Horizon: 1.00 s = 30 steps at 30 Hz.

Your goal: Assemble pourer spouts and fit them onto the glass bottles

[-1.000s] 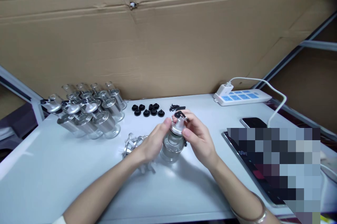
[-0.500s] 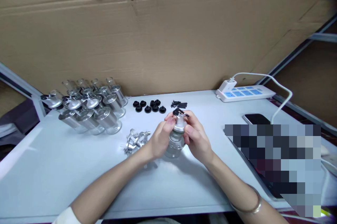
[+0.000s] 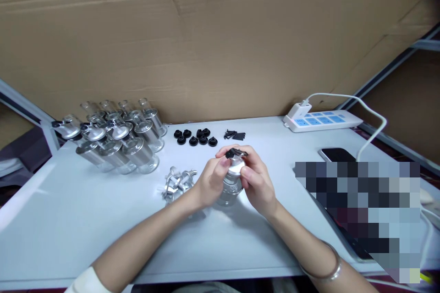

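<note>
In front of me a clear glass bottle stands on the table, topped by a silver metal cap with a black lever piece. My left hand grips the cap from the left, thumb pressed near its upper part. From the other side my right hand closes on it, thumb at the cap's lower rim and the other fingers behind. The cap sits down over the bottle's neck. Beside my left hand lies a heap of loose silver metal parts, partly covered by my forearm.
Several glass bottles with metal bands stand at the left, some capped. Behind my hands are black round stoppers and small black pins. A power strip, a phone and a blurred-out patch lie to the right.
The cap has moved slightly down on the bottle, and the dark ring visible beneath it before is now hidden. Both hands keep their hold; the view has shifted a little.
</note>
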Each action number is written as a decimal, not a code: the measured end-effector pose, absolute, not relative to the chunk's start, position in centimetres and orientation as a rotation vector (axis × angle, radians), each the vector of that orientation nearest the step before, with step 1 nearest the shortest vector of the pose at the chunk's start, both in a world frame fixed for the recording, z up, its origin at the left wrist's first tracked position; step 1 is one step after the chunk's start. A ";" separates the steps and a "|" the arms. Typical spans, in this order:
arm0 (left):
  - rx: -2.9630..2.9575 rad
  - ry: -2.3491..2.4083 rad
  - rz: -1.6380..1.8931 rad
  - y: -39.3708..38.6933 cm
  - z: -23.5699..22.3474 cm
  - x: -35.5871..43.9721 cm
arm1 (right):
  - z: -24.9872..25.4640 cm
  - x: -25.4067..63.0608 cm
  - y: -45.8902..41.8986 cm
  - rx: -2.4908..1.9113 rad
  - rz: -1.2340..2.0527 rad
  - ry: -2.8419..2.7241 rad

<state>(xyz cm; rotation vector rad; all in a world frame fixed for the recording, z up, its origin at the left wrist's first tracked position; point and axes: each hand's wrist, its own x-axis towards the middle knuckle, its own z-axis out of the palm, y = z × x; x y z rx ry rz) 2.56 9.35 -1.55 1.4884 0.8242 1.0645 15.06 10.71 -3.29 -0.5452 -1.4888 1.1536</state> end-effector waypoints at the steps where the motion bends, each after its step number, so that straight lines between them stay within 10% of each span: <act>1: 1.492 0.837 1.068 9.3 -1.5 2.6 | -3.3 15.0 10.7 -0.547 1.149 -1.486; 30: 1.616 0.774 1.312 8.8 -2.7 3.5 | -3.6 14.5 10.0 -0.495 1.080 -1.304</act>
